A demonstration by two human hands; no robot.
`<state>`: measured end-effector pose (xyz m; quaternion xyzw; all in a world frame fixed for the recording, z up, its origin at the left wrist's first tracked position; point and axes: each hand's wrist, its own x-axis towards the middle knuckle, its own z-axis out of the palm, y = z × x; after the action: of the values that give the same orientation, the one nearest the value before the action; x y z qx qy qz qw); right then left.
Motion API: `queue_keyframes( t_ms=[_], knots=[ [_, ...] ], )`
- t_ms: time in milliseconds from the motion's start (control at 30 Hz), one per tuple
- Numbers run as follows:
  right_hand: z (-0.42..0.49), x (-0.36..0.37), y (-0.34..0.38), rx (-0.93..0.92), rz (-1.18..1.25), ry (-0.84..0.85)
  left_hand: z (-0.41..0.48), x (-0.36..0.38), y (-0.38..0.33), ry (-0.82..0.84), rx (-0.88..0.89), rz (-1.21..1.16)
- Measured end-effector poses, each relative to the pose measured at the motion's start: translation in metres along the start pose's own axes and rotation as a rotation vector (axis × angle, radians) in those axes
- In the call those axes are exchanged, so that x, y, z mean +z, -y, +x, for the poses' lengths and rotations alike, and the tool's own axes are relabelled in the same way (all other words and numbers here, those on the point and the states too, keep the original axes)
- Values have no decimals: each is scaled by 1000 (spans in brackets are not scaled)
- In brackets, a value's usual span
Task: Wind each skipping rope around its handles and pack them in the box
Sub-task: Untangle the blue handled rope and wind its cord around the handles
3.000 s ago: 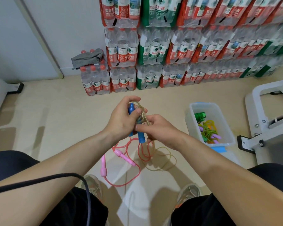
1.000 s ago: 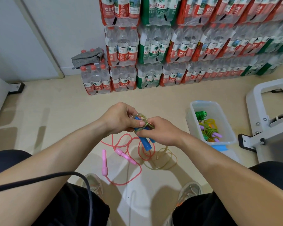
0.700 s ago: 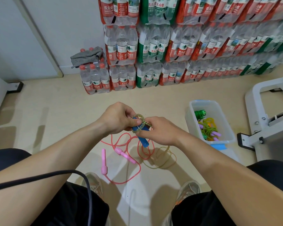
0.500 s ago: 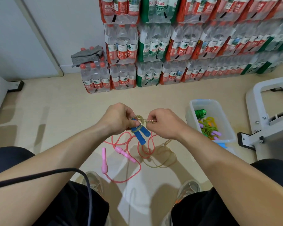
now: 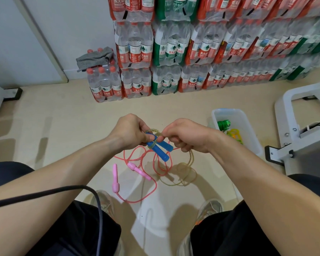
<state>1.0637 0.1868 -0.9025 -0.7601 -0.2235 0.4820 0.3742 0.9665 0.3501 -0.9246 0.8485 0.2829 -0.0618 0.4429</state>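
Head view: the camera looks down past two bare forearms to a pale beige floor [image 5: 63, 126].
Room: shrink-wrapped packs of bottled water [image 5: 174, 52] are stacked along the far wall. A grey cloth [image 5: 94, 58] lies on the low pack at the left end.
Right side: part of a white metal frame [image 5: 303, 141] stands on the floor.
Box: a clear plastic box [image 5: 227, 110] sits on the floor just left of the frame. A green rope [image 5: 223, 124] and a yellow rope [image 5: 235, 133] lie inside it.
Floor between the feet: a pink skipping rope [image 5: 137, 200] lies loose, its two pink handles [image 5: 138, 170] near each other. A black cable [image 5: 63, 190] crosses the left forearm, and two shoes [image 5: 103, 200] show below.
Left hand [image 5: 130, 132]: the fingers are curled and the thumb and fingertips grip the upper ends of the blue handles [image 5: 160, 151]. The two handles lie side by side and slant down to the right.
Right hand [image 5: 187, 134]: the fingers are curled and pinch the yellowish clear rope [image 5: 183, 174] just beside the handles.
Rope in hand: one turn loops around the handles near the left thumb. The rest hangs down from the right hand and coils on the floor, overlapping the pink cord.
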Motion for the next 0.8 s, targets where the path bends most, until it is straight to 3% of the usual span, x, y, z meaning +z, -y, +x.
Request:
queue_keyframes(
  t_ms=[100,167,267,467,567,700,800],
  knots=[
    [-4,-9,-4,108,98,119,-2,5,-1,17,60,79],
    [-4,-10,-7,131,23,128,-4,7,-2,22,89,117],
    [-2,5,-7,78,-165,63,-3,6,-1,1,101,127],
    [11,29,-11,-55,-287,-204,-3,14,-2,-72,178,272],
    [13,29,-13,-111,-435,-283,-1,11,1,-58,108,159],
    [12,24,-15,-106,-592,-195,-1,6,5,18,-63,-104],
    [10,20,-11,-124,-577,-181,0,6,8,-10,-82,-139]
  ],
)
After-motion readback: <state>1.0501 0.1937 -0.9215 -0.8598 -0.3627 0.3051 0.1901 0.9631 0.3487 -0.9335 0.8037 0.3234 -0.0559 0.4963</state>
